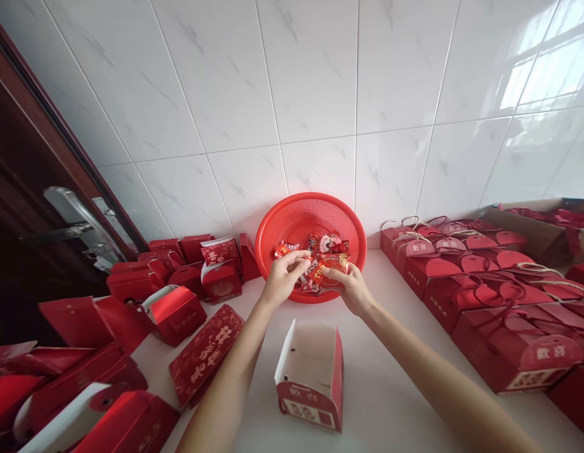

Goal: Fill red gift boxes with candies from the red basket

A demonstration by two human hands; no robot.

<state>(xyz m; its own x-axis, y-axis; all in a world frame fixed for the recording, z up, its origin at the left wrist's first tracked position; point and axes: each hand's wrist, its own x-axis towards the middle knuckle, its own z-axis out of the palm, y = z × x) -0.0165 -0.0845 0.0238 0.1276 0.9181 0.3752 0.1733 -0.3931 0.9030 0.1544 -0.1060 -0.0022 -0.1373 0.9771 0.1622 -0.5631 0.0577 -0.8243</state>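
Note:
Both my hands are over a round red plastic basket (268, 220) with wrapped candies (315, 242) lying in it. My left hand (286, 274) is closed in a pinch, a small red-wrapped candy at its fingertips. Just beside it, my right hand (352, 286) grips shiny red-and-gold wrapped candy (332, 267) between thumb and fingers; how many pieces is hard to tell. Between my forearms stands an open red gift box (310, 412), its pale inside showing with nothing visible in it.
Several closed red gift boxes (499, 340) with cord handles stand in rows at right, before an open carton (513, 220). On the left are many open red boxes (176, 314) and a red printed box (207, 352). A tiled wall (320, 82) rises behind; a door handle (79, 220) is at left.

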